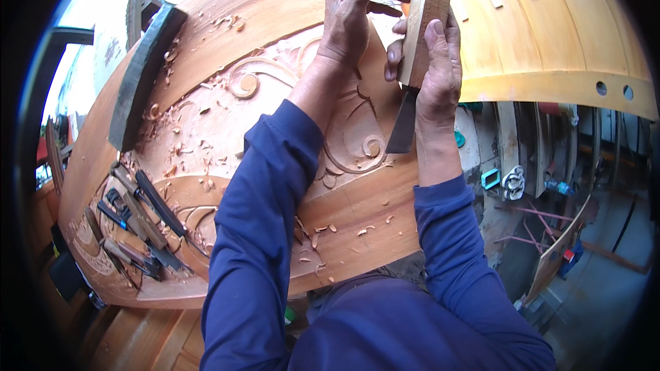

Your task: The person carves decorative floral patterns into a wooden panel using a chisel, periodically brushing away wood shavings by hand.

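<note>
My right hand (440,72) is wrapped round the thick, faceted wooden head of a mallet (423,31), whose dark, flat handle points down toward me. Beside it, my left hand (350,10) is raised with its fingers stretched and spread, holding nothing. Its fingertips are close to the mallet head; whether they touch it I cannot tell. Below both hands lies a large wooden panel (364,199) carved in relief with scrolls and leaves. Wood shavings (227,23) are scattered across it.
Several carving chisels and gouges (144,216) lie in a heap on the panel's left part. A long dark block (144,75) rests along the far left. At upper right stands a yellowish slatted wooden piece (529,34). Timber lengths (509,134) and clutter fill the right side.
</note>
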Demonstrator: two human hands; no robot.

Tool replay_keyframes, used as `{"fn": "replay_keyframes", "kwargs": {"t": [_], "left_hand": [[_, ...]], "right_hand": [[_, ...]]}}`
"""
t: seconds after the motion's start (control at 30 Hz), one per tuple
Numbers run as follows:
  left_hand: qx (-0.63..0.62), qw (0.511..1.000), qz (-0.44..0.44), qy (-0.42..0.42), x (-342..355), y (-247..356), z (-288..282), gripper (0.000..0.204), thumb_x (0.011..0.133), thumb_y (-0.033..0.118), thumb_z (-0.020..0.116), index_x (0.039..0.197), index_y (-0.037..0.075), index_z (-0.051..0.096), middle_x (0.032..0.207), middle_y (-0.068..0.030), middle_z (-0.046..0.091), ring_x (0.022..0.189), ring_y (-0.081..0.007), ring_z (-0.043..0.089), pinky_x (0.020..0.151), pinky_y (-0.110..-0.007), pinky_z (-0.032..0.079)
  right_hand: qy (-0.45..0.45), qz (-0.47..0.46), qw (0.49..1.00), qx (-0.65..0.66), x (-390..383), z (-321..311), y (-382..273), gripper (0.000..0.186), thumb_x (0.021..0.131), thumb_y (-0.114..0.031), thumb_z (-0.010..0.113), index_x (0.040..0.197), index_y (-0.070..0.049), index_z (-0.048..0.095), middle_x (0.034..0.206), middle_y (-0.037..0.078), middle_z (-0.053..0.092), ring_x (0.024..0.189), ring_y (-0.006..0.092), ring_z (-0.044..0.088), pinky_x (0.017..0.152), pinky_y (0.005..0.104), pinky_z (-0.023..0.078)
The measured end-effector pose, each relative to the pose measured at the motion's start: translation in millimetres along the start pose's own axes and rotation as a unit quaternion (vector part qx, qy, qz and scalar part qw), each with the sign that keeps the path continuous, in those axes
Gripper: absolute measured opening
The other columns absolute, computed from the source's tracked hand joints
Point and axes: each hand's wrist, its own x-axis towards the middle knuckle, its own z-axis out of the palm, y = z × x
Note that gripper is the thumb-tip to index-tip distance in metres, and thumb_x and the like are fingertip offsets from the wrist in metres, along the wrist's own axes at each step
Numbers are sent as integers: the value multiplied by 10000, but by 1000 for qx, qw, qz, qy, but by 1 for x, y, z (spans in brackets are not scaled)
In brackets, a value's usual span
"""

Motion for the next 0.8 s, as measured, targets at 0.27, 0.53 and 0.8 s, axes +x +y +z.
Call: {"fn": "replay_keyframes", "kwargs": {"t": [0.27,0.53,0.8], "left_hand": [[-37,992,4,118,-45,37,-20,554,1162,434,409,1563,57,473,1292,-131,665,1123,-168,664,957,-313,555],[-28,986,26,165,-81,53,-31,528,1159,425,431,1548,72,481,1264,-130,663,1134,-177,664,954,-304,561],[118,970,87,193,-69,31,-42,456,1134,461,490,1341,65,582,1143,-80,663,1026,-124,641,868,-278,543]], "right_hand": [[-142,64,988,-13,11,42,23,598,1132,-189,556,1667,-55,324,1132,51,689,887,61,627,739,205,537],[-200,82,975,43,-4,57,18,590,1149,-215,499,1692,-112,293,992,76,664,700,104,604,603,231,496],[-212,48,976,23,0,61,31,553,1118,-139,540,1628,16,394,1354,101,664,1140,109,642,1028,245,518]]}}
